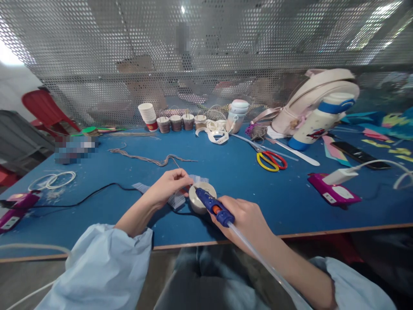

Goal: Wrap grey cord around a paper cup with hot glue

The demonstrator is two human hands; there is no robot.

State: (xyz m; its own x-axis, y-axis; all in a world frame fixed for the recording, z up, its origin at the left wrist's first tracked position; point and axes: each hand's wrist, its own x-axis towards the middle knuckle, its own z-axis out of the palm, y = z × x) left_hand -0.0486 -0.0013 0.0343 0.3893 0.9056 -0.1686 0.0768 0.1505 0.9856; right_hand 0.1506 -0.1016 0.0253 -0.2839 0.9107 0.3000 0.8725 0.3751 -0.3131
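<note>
My right hand (241, 215) is wrapped round a blue hot glue gun (214, 206), a long clear glue stick trailing from its back. The gun's nozzle points at a round, pale, cup-like piece (202, 189) just above the table's near edge. Close to the left of that piece, my left hand (172, 185) pinches a thin brown cord (158, 162), which runs back across the table in loose strands. Its fingertips are partly hidden, so contact with the piece is unclear. Striped paper-like scraps (177, 200) lie beneath the left hand.
Along the back stand stacked paper cups (147, 114), several small wrapped cups (176, 123) and a pale bottle (238, 114). Scissors (271, 160), a larger bottle (319, 120), a phone (358, 154) and a purple power strip (334, 189) lie rightward. A black cable (97, 193) crosses the left side.
</note>
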